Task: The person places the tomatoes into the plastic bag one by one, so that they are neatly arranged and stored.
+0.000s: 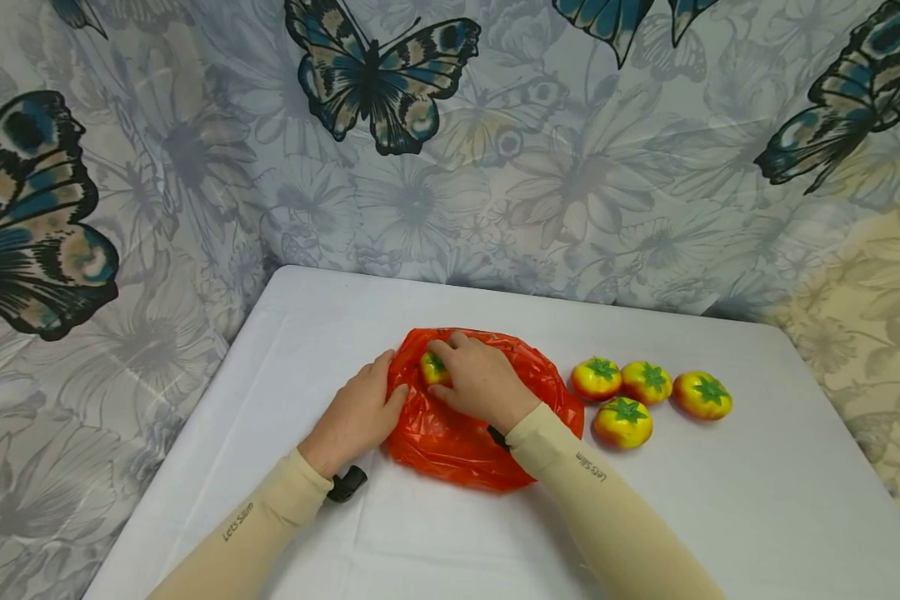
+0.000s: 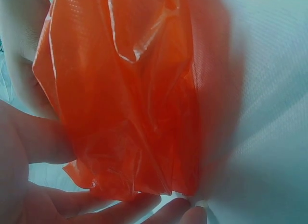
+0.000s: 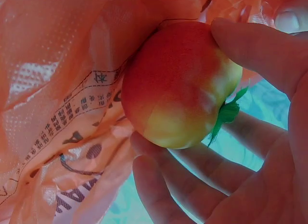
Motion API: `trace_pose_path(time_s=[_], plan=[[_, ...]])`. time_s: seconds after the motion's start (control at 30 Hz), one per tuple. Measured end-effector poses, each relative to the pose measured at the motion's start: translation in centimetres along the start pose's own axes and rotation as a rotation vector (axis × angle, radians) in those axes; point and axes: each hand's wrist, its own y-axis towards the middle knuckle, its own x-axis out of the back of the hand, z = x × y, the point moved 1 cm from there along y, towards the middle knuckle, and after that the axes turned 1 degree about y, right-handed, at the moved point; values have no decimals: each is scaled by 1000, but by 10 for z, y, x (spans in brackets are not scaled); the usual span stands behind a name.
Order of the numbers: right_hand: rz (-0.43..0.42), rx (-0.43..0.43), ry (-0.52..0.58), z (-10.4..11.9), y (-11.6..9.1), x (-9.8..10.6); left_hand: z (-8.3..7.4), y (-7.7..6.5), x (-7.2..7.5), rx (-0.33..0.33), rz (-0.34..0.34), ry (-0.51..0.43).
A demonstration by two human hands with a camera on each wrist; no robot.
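Tomato (image 3: 180, 84) sits in your right fingers (image 3: 255, 51), curled round it with the thumb on one side and the others cupping it from below, its green stalk pointing into your palm. From the head view, your right hand (image 1: 480, 379) holds it on top of the orange bag (image 1: 487, 450), near the bag's far edge, and the fruit shows only as a yellow-green patch between the knuckles. The wrist view puts it against the printed plastic, which fits a grip meant to keep it at the bag; whether it is at an opening I cannot tell.

Your left hand (image 1: 356, 417) lies at the bag's left edge, fingers (image 2: 120, 207) fairly straight and loosely spread on the plastic, the thumb against the film. That looks like a steadying hold, so the thin bag does not slide on the counter (image 1: 757, 500) while the other hand works.

Beyond your hands, four more tomatoes (image 1: 648, 396) sit in a close cluster on the white counter just to the right of the bag, within easy reach of your right hand. Behind the counter hangs a butterfly curtain (image 1: 390, 83).
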Motion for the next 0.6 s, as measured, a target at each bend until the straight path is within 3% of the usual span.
trace_pose_path(time_s=[0.37, 0.6], plan=[[16, -34, 42, -5, -8, 2, -5, 0, -4, -3, 13, 5], [-62, -48, 99, -17, -29, 22, -1, -2, -3, 3, 15, 4]])
